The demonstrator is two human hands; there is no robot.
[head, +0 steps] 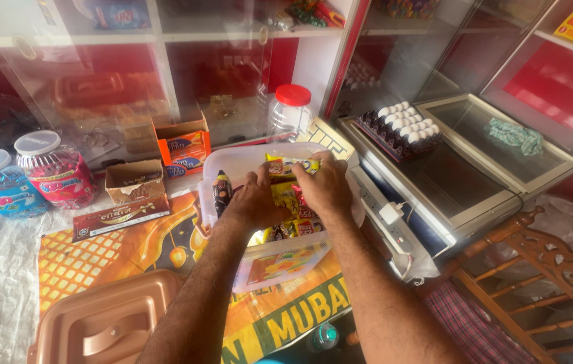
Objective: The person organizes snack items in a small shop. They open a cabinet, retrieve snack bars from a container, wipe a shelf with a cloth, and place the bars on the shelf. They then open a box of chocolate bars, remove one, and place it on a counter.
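Both my hands are inside the clear plastic tub [232, 162] on the bench [3, 269]. My left hand [254, 199] is curled, fingers together and pressed down on the stack of yellow-and-red snack packets [293, 219] in the tub. My right hand [327, 185] lies just beside it, fingers clamped on a yellow packet [283, 165] — pinched at its top edge, near the tub's far wall.

Just left of my left fingers, a dark wrapped cone-shaped sweet [221, 191] stands against the tub's wall. Nearer to me than the fingers, the tub's front wall shows a colourful label.

Further left: a small open cardboard box [134, 180], a flat dark red carton [121, 217], and two round jars of wrapped sweets — pink [57, 172] and blue [0, 185]. Beyond the fingers, an orange display carton [182, 145] and a clear jar with a red lid [291, 111]. To the right, an egg tray [401, 128] on a glass-topped case [482, 168]. A brown plastic lid [107, 323] lies nearest to me, left of my forearm.
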